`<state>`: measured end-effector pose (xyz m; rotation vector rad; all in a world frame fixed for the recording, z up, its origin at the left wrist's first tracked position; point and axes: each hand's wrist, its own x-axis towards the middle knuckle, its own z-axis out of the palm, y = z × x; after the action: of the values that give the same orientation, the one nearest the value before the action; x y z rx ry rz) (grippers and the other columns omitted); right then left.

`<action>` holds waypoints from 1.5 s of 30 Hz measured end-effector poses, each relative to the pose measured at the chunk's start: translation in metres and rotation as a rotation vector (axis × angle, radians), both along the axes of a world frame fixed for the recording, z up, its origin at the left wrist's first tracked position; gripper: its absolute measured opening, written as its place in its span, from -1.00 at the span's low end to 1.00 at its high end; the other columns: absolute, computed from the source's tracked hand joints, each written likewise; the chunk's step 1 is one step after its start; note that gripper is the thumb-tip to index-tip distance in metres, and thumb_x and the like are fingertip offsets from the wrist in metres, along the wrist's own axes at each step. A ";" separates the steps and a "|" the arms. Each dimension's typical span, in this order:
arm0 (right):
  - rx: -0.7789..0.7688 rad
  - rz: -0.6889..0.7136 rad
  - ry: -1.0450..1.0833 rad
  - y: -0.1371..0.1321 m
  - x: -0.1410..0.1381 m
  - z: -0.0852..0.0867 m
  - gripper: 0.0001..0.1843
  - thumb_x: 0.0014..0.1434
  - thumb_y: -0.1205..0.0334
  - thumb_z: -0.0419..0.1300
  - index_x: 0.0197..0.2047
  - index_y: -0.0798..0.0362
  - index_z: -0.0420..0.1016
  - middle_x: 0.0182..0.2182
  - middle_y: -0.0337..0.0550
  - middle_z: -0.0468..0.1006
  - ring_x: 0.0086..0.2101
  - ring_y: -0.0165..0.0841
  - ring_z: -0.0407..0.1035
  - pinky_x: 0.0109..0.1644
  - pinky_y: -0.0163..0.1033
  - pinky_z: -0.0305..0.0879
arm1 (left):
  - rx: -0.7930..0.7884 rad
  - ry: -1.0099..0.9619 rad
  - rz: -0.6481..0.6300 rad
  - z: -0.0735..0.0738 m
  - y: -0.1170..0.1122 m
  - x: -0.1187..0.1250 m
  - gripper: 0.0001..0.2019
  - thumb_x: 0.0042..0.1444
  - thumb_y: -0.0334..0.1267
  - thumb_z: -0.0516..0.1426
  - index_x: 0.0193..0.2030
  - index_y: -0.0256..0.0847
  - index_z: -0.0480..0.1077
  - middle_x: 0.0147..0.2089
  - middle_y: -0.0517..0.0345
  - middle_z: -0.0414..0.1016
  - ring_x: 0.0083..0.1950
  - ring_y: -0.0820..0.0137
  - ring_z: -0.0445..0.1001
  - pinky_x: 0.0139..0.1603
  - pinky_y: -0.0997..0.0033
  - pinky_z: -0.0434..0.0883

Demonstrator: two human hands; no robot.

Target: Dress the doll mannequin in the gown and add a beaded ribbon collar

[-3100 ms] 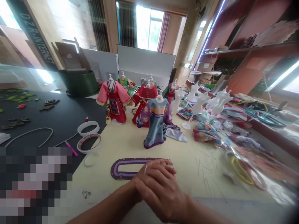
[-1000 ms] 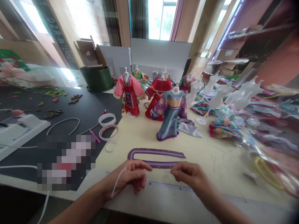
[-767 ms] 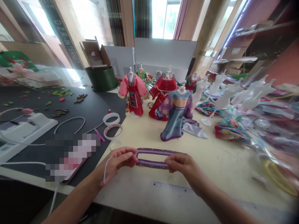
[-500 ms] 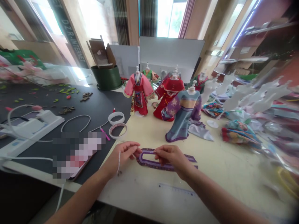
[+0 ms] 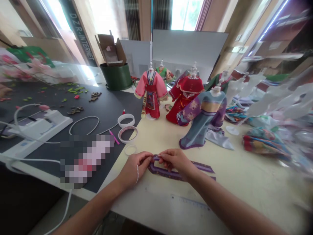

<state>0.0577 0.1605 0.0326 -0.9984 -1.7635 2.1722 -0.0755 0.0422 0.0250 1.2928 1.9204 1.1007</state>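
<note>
Head view | left hand [image 5: 135,168] and right hand [image 5: 176,161] have just drawn together, both pinching one end of a purple trim band [image 5: 171,174] | band: looped, directly under the hands on the desk [image 5: 256,186] | plastic ruler [image 5: 190,202]: just nearer, below the hands

Strong daylight pours through the windows [image 5: 186,13] ahead, and glare bleaches the panes at upper left [image 5: 58,9] to white. A strip of LED lights [image 5: 274,23] glows at upper right. The bench [image 5: 256,192] is evenly lit, with only faint, soft shadows beneath the left hand [image 5: 134,168] and right hand [image 5: 174,161], which are fairly sharp. The floor [image 5: 22,202] falls dark. Wide-angle distortion bends the edges, and the pale dress forms [image 5: 276,101] at right smear into blur. A coarse pixelated patch [image 5: 85,160] hides one area.
</note>
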 end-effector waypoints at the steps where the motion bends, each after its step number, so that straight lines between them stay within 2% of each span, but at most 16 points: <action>1: -0.005 0.006 -0.006 0.000 -0.001 -0.001 -0.85 0.01 0.27 0.15 -0.49 0.18 0.45 -0.55 -0.19 0.46 -0.61 -0.54 0.21 -0.63 -0.45 0.11 | 0.004 0.011 -0.001 -0.001 0.000 0.000 -0.79 0.12 -0.23 0.02 -0.25 -0.22 0.45 -0.32 0.13 0.53 -0.29 0.36 0.45 -0.27 0.45 0.33; 7: 0.023 0.038 -0.043 0.004 -0.002 -0.008 -0.86 0.02 0.29 0.13 -0.49 0.16 0.45 -0.57 -0.18 0.47 -0.65 -0.53 0.21 -0.63 -0.41 0.13 | -0.023 -0.019 0.017 -0.002 0.000 -0.001 -0.79 0.12 -0.22 0.01 -0.28 -0.23 0.44 -0.36 0.14 0.53 -0.33 0.38 0.44 -0.32 0.48 0.32; 15: -0.010 0.032 -0.012 0.004 0.001 0.000 -0.87 0.00 0.28 0.15 -0.48 0.17 0.44 -0.56 -0.19 0.47 -0.64 -0.55 0.21 -0.61 -0.42 0.14 | -0.008 -0.034 0.007 -0.001 0.000 -0.002 -0.79 0.13 -0.23 0.01 -0.30 -0.23 0.44 -0.35 0.14 0.52 -0.33 0.39 0.43 -0.30 0.48 0.32; 23: -0.027 0.034 -0.026 0.001 -0.002 -0.006 -0.85 0.00 0.26 0.14 -0.51 0.16 0.43 -0.57 -0.20 0.46 -0.64 -0.53 0.22 -0.60 -0.41 0.17 | 0.010 -0.038 0.007 -0.003 0.001 -0.003 -0.80 0.13 -0.23 0.01 -0.29 -0.22 0.44 -0.34 0.15 0.53 -0.31 0.38 0.44 -0.27 0.48 0.33; 39: -0.052 0.021 -0.002 -0.002 -0.001 -0.003 -0.84 -0.03 0.21 0.19 -0.47 0.15 0.47 -0.56 -0.20 0.46 -0.63 -0.52 0.23 -0.60 -0.39 0.17 | 0.005 -0.034 0.007 -0.001 0.001 -0.002 -0.81 0.12 -0.26 0.02 -0.31 -0.23 0.44 -0.35 0.15 0.53 -0.32 0.39 0.44 -0.27 0.48 0.33; 45: -0.049 0.012 -0.030 -0.001 0.000 -0.008 -0.84 -0.03 0.21 0.18 -0.49 0.15 0.44 -0.59 -0.22 0.45 -0.64 -0.51 0.23 -0.62 -0.39 0.19 | -0.003 -0.026 0.022 -0.002 0.002 -0.002 -0.81 0.11 -0.25 0.02 -0.30 -0.23 0.44 -0.34 0.15 0.53 -0.31 0.38 0.45 -0.26 0.47 0.33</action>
<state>0.0574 0.1596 0.0250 -1.0397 -1.7414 2.2292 -0.0773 0.0444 0.0232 1.2519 1.9209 1.1201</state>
